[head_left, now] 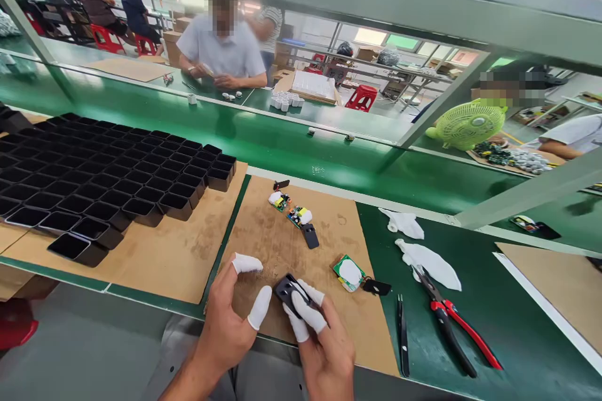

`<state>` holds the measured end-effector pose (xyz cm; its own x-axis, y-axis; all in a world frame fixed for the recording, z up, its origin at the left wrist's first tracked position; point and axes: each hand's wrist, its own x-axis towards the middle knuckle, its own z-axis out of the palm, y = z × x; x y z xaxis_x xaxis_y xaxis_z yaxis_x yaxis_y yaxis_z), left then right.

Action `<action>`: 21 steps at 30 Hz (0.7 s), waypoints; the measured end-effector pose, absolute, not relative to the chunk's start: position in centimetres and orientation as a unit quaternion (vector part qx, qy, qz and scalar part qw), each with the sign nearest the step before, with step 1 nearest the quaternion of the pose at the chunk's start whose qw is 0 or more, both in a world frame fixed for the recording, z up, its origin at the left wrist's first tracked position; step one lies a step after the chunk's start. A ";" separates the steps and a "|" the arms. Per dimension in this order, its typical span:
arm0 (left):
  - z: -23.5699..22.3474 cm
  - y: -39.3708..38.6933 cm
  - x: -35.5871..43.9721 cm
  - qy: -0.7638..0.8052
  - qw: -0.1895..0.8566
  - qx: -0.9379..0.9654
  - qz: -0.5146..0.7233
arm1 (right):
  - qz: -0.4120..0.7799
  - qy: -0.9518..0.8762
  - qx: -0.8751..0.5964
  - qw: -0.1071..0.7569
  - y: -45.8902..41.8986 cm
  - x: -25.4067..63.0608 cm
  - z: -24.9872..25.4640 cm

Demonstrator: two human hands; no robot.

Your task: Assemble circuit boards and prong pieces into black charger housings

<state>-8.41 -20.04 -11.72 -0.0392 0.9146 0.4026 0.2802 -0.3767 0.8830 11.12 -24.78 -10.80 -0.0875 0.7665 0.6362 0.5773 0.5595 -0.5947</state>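
My right hand (324, 341), with white finger cots, pinches a small black plastic housing (288, 291) over the brown cardboard mat (282, 250). My left hand (232, 319) hovers just left of it with thumb and fingers apart and nothing in it. Further up the mat lie two small green circuit boards (290, 208) and a black cover (310, 235). To the right of my hands sits a round white-and-green board (348, 273) next to a black part (376, 287).
Rows of open black housings (103, 182) fill the cardboard at left. Tweezers (402, 335), red-handled cutters (458, 326) and white cloths (430, 260) lie on the green bench at right. Beyond a green conveyor (301, 150) other people work; a green fan (468, 125) stands at right.
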 end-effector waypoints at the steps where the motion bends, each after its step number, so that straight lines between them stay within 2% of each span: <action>1: -11.7 -20.0 -8.5 0.476 0.294 0.628 0.542 | 0.104 -0.733 -0.457 0.493 -24.6 11.1 -11.0; 8: -11.5 -20.1 -8.8 0.465 0.299 0.655 0.515 | 0.088 -0.723 -0.470 0.498 -24.4 11.0 -12.3; 13: -10.4 -20.2 -8.7 0.452 0.257 0.697 0.494 | 0.056 -0.686 -0.520 0.507 -24.2 10.6 -11.9; 21: -9.2 -19.9 -8.6 0.424 0.274 0.732 0.456 | 0.113 -0.697 -0.497 0.505 -23.9 10.5 -10.8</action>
